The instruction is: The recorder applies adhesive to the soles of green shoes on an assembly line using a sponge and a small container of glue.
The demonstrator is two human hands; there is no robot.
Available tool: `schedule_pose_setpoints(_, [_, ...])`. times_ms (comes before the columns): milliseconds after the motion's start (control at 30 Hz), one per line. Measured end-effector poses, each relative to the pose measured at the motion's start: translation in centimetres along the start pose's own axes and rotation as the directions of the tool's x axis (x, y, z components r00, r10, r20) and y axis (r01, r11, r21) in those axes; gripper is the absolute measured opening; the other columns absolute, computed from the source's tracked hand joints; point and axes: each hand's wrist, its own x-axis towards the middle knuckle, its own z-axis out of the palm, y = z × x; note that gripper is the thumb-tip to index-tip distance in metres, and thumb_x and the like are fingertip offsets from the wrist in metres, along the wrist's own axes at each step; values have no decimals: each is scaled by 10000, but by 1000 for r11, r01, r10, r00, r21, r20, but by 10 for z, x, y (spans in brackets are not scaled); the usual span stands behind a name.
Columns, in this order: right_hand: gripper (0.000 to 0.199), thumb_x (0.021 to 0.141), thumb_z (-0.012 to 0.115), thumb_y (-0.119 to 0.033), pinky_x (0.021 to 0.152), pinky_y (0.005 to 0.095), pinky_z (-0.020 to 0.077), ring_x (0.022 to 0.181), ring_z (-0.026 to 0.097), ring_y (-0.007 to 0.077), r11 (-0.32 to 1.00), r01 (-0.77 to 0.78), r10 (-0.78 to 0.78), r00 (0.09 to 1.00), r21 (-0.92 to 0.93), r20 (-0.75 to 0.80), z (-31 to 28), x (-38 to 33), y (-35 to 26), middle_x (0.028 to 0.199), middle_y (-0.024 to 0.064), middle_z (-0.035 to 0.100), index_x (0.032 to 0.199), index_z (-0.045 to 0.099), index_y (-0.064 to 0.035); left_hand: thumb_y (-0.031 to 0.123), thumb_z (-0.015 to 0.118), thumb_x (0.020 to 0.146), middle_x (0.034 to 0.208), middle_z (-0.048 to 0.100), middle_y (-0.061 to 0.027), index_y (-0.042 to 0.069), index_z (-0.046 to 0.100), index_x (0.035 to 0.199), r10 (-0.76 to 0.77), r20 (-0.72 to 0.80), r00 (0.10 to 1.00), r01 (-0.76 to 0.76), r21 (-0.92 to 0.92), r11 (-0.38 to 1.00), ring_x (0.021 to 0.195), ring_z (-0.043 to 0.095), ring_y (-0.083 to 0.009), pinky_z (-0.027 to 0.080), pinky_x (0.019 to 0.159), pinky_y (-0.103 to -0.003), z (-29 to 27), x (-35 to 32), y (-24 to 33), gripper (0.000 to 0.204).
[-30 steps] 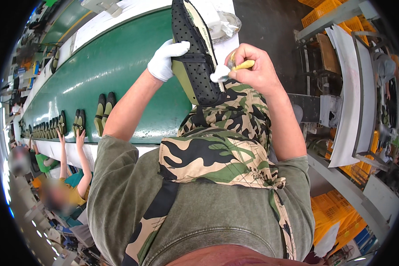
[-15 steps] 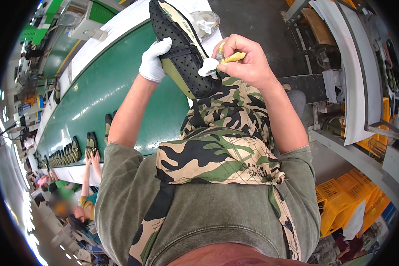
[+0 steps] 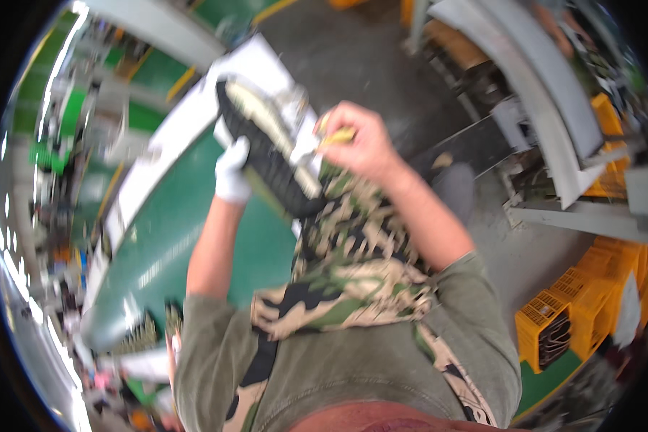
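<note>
A dark shoe (image 3: 265, 160) with a pale inside and an olive lower edge is held up at a slant over the table corner. My left hand (image 3: 232, 173), in a white glove, is closed on its left side. Bare and pinched, my right hand (image 3: 363, 142) holds a white cloth (image 3: 304, 148) against or just over the shoe's opening; blur hides whether they touch. A crumpled yellow piece (image 3: 341, 136) also pokes out between its fingers. I cannot tell what this yellow piece is.
The curved green table (image 3: 187, 237) runs to the left, with several shoes (image 3: 140, 333) lined up at its near end. A blurred clear container (image 3: 293, 104) sits beyond the held shoe. Yellow crates (image 3: 543, 320) are stacked at the right, below a grey metal frame (image 3: 583, 219).
The whole view has swung and blurred. Both hands and the shoe sit lower and further left in the picture. The white cloth has shifted along the shoe's opening. Both grips stay the same.
</note>
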Motion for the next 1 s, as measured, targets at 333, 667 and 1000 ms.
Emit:
schedule_pose_setpoints(333, [185,832,675,25,754,311,497,801,599,157,742,270,227,760,614,-609,-114,-92,79,900,47,615,900,548,-92,264,692,904,1319,596,-133,40,488,1378,239,243,940,-286,183,940,1210,567,-317,455,1063,-498,147,68,6,563])
schedule_pose_setpoints(667, [212,810,679,14,651,333,504,715,626,173,698,304,416,565,648,-713,-173,-141,163,824,56,633,922,541,-102,283,621,970,1248,648,-103,49,587,1274,124,300,946,-217,301,929,1126,624,-264,451,1060,-441,362,170,-37,385])
schedule_pose_setpoints(1000, [221,785,734,1,626,298,461,688,580,129,748,196,429,587,634,-687,-215,-130,190,800,14,596,881,566,-106,210,702,908,1118,710,-88,42,658,1152,0,208,978,-98,458,883,1029,671,-243,505,986,-374,434,339,-165,300])
